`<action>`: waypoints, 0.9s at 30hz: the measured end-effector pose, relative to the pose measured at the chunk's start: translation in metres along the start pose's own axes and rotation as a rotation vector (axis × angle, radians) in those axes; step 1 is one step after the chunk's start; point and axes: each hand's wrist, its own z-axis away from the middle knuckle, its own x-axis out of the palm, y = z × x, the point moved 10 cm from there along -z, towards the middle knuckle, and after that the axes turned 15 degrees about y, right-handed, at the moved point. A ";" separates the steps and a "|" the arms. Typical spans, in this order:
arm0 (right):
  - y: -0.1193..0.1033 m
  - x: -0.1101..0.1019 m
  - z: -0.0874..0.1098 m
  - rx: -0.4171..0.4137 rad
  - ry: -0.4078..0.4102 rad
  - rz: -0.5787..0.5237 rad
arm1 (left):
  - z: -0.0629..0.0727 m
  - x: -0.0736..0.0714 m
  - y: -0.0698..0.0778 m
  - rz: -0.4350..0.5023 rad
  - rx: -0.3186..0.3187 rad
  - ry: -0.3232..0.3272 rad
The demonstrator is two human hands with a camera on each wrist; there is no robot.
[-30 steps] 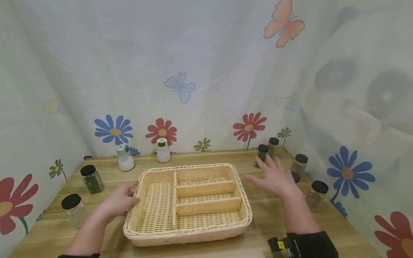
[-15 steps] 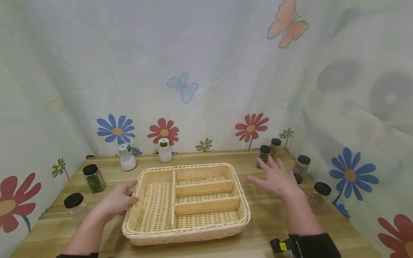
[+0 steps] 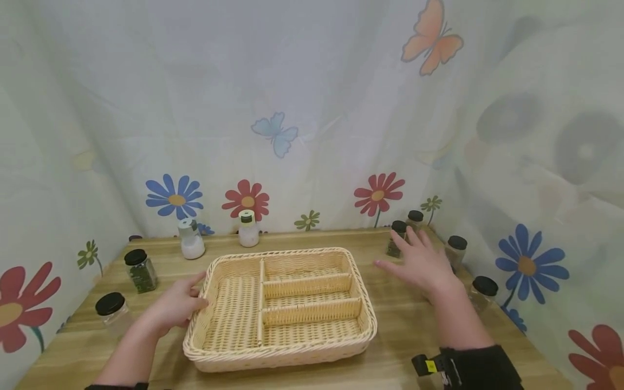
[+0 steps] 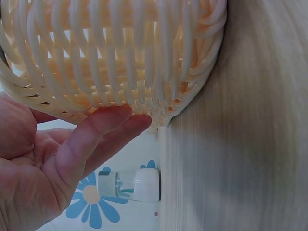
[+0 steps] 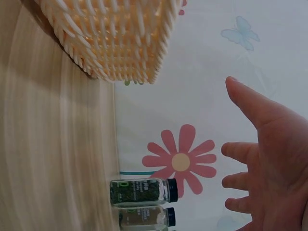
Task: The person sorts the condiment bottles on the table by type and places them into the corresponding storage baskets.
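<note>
Wicker basket (image 3: 234, 311): centre stage on the wooden table (image 3: 390, 349), one long compartment on the left, three smaller ones stacked on the right.
Left hand (image 3: 177, 304): holding the basket's left rim, fingertips against the outer weave!
Right hand (image 3: 421, 264): spread wide, up beyond the basket's right side, near the green-filled jar (image 5: 140, 191).
White shakers (image 3: 192, 246): two of them, standing behind the basket, near the curtain (image 3: 312, 65).

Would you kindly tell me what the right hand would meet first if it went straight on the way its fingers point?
Most likely the black-lidded jar with green contents, which stands ahead of the right hand; depth is unclear, so the hand might pass above it.
</note>
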 end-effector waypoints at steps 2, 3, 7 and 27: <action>0.001 -0.005 -0.004 -0.005 0.004 0.015 | 0.000 -0.001 0.000 0.001 0.001 0.003; 0.001 -0.007 -0.005 -0.010 0.005 0.022 | 0.000 -0.001 0.000 0.000 0.000 0.003; 0.002 -0.013 -0.011 -0.018 0.000 0.035 | 0.001 -0.001 0.000 -0.012 -0.005 0.008; 0.015 -0.009 -0.046 0.015 -0.064 -0.001 | 0.001 0.000 0.000 -0.006 -0.011 0.003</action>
